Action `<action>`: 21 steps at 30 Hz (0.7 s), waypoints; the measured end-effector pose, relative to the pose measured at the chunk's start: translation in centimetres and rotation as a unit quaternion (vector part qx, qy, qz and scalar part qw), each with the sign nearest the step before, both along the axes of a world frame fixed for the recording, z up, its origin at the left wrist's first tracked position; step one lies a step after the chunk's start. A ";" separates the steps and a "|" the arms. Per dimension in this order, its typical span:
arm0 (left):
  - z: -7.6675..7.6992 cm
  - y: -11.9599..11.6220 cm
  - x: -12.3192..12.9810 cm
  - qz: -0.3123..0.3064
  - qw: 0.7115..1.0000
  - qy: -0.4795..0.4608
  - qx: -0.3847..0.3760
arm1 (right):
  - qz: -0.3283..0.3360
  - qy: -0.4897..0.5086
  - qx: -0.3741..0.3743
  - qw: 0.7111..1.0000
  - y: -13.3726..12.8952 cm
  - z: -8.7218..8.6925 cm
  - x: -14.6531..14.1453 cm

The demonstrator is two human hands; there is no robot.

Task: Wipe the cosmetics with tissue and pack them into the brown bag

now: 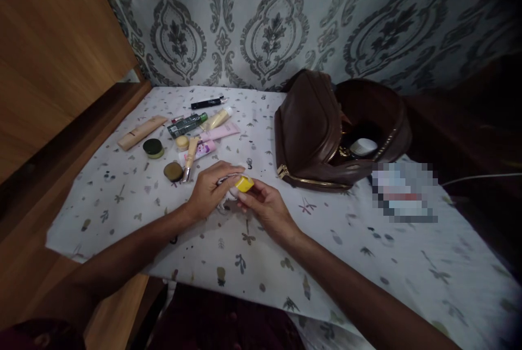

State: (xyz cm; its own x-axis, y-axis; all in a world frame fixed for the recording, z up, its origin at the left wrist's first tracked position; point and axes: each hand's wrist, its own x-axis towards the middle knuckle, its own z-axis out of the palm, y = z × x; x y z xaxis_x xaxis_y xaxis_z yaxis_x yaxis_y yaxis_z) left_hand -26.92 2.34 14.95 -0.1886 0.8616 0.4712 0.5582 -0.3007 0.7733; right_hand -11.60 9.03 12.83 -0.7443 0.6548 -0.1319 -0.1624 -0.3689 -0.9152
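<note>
My left hand [212,189] is closed on a crumpled white cloth [234,191], whose edges show between its fingers and hang below them. My right hand [267,206] pinches a small bright yellow item [244,183] with a smooth surface; its exact kind cannot be made out. The cloth presses against the yellow item's left side, and both hands meet just above the table. Left of the hands lie a beige tube with a silver cap [190,160], a brown round-topped jar [173,172] and a pink-and-white tube [205,149].
Farther back are a dark-lidded jar [153,148], a tan tube [141,132], a dark green bottle [187,125], a pink tube [220,131] and a black pen-like stick [207,103]. An unzipped brown bag [308,127] holds a white object [364,147]. A blurred-out item [405,192] lies at right.
</note>
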 end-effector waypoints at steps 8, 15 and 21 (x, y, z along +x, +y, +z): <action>0.1 -0.4 0.5 -0.001 0.999 0.038 0.027 | -0.046 0.028 0.024 0.998 -0.4 0.4 0.0; -0.7 -0.7 1.1 -0.017 0.989 0.149 0.006 | -0.063 0.015 0.069 0.996 -0.1 -0.4 0.0; -0.2 -0.2 0.8 -0.065 0.980 0.148 0.118 | -0.041 0.008 0.060 0.997 -0.2 -0.1 -0.1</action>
